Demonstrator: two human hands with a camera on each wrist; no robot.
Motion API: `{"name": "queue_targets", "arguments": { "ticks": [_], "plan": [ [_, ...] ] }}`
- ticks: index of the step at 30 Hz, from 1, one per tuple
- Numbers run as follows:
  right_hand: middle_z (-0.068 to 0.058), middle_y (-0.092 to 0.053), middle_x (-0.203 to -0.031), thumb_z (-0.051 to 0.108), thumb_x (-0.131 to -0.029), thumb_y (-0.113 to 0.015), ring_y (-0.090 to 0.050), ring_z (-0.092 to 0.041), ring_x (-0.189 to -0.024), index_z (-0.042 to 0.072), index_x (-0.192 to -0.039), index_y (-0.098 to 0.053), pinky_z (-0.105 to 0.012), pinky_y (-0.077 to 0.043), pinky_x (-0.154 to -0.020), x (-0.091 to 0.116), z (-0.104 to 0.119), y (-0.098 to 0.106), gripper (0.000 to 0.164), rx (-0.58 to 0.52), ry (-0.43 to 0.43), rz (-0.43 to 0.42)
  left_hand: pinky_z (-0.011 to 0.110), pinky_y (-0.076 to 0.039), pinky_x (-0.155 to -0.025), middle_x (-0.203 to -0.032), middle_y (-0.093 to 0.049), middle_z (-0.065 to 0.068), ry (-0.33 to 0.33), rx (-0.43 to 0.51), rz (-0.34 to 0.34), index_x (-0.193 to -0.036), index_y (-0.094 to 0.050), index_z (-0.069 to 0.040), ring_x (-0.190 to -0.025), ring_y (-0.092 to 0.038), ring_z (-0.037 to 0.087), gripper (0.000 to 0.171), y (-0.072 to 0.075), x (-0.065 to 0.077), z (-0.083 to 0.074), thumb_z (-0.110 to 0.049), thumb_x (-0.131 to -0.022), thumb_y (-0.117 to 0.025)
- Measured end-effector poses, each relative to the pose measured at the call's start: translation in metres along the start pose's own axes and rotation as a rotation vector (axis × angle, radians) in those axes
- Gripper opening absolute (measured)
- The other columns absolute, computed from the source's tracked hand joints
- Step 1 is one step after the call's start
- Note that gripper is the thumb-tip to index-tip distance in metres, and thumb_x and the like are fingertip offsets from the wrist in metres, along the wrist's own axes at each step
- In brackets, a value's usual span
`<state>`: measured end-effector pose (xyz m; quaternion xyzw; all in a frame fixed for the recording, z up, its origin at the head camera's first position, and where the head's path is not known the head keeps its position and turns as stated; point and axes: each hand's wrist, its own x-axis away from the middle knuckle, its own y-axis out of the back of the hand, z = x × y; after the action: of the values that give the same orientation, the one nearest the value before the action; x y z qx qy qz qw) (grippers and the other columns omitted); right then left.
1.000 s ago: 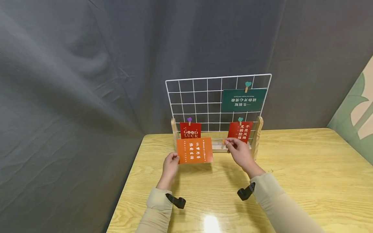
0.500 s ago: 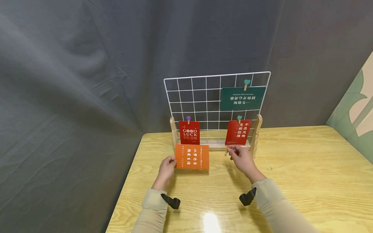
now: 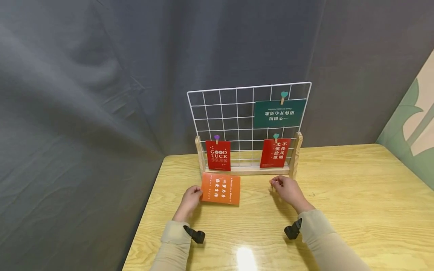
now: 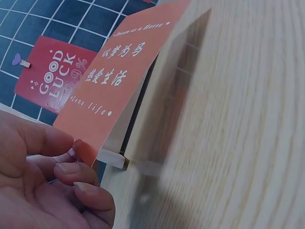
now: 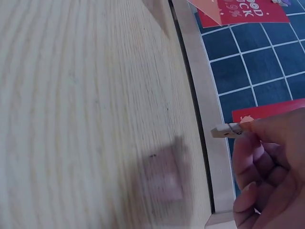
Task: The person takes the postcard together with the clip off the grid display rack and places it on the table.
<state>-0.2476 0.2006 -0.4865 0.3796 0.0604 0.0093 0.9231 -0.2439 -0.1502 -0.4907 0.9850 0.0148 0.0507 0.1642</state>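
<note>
My left hand point(image 3: 190, 198) pinches the left edge of an orange card point(image 3: 221, 189) with white lettering, held above the table in front of the rack. In the left wrist view the thumb and fingers point(image 4: 78, 183) grip the card's near corner. My right hand point(image 3: 288, 190) pinches a small wooden clothespin point(image 5: 228, 130) between thumb and forefinger, its jaws pointing away from the hand. Behind both hands stands a white wire grid rack point(image 3: 223, 109) on a wooden base point(image 3: 247, 171). A red GOOD LUCK card point(image 3: 218, 155) hangs at its lower left from a purple heart clothespin point(image 3: 217, 138).
Another red card point(image 3: 275, 153) hangs lower right on the grid under a teal heart clothespin point(image 3: 276, 136). Above it a green card point(image 3: 279, 113) hangs from a second teal heart clothespin point(image 3: 283, 96). The wooden table point(image 3: 356, 195) reaches back to a dark grey curtain point(image 3: 101, 94).
The left hand has lowered the orange card toward me, uncovering the GOOD LUCK card. The right hand has drawn back from the lower right red card, keeping the clothespin.
</note>
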Motion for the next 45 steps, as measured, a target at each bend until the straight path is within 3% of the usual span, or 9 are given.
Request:
{"name": "queue_targets", "arguments": {
  "ticks": [4,13,20,29,38,45],
  "plan": [
    [-0.007,-0.065,-0.083,0.01,-0.104,-0.056,-0.054,-0.02,-0.068,-0.007,-0.106,-0.068,-0.035,-0.045,-0.061,-0.002,-0.002,0.002,0.021,0.025,-0.006,0.022,0.031,-0.037,-0.068,-0.088,-0.051,0.007,0.011,-0.019,0.006,-0.094,-0.058,0.003,-0.077,-0.045,0.02,0.014,0.001,-0.002,0.002,0.001,-0.104,-0.049],
    [-0.004,-0.06,-0.075,0.012,-0.103,-0.057,-0.052,-0.018,-0.063,-0.006,-0.107,-0.068,-0.033,-0.044,-0.057,-0.002,-0.007,-0.001,0.021,0.042,-0.041,0.054,0.034,-0.042,-0.077,-0.1,-0.058,0.013,0.059,-0.058,0.028,-0.106,-0.061,0.007,-0.091,-0.051,0.025,0.014,0.003,0.0,0.006,0.0,-0.104,-0.048],
    [-0.002,-0.06,-0.074,0.012,-0.102,-0.06,-0.052,-0.017,-0.063,-0.003,-0.099,-0.069,-0.033,-0.043,-0.058,-0.004,-0.01,-0.002,0.018,0.07,-0.045,0.061,0.031,-0.038,-0.069,-0.09,-0.053,0.008,0.023,-0.092,0.059,-0.099,-0.061,0.005,-0.08,-0.046,0.021,0.012,0.004,0.0,0.007,0.001,-0.103,-0.05],
    [-0.005,-0.065,-0.081,0.015,-0.101,-0.06,-0.054,-0.02,-0.067,-0.001,-0.098,-0.071,-0.037,-0.045,-0.062,-0.004,-0.017,-0.009,0.019,0.129,-0.055,0.061,0.031,-0.038,-0.07,-0.085,-0.05,0.007,-0.007,-0.131,0.069,-0.095,-0.06,0.007,-0.081,-0.047,0.022,0.01,0.004,-0.001,0.014,0.006,-0.098,-0.051],
    [-0.004,-0.063,-0.081,0.011,-0.098,-0.057,-0.054,-0.019,-0.068,0.003,-0.092,-0.068,-0.036,-0.045,-0.062,-0.001,-0.017,-0.011,0.015,0.157,-0.072,0.074,0.029,-0.031,-0.057,-0.068,-0.04,0.001,0.016,-0.151,0.091,-0.075,-0.049,-0.007,-0.059,-0.035,0.015,0.026,0.004,0.0,0.013,-0.003,-0.101,-0.047],
    [-0.005,-0.066,-0.084,0.011,-0.097,-0.058,-0.058,-0.021,-0.073,0.003,-0.093,-0.069,-0.041,-0.05,-0.067,-0.001,-0.016,-0.011,0.014,0.163,-0.074,0.08,0.03,-0.034,-0.059,-0.071,-0.044,0.002,0.071,-0.175,0.085,-0.089,-0.065,-0.003,-0.06,-0.038,0.015,0.025,0.005,0.0,0.012,-0.013,-0.105,-0.049]
  ]
}}
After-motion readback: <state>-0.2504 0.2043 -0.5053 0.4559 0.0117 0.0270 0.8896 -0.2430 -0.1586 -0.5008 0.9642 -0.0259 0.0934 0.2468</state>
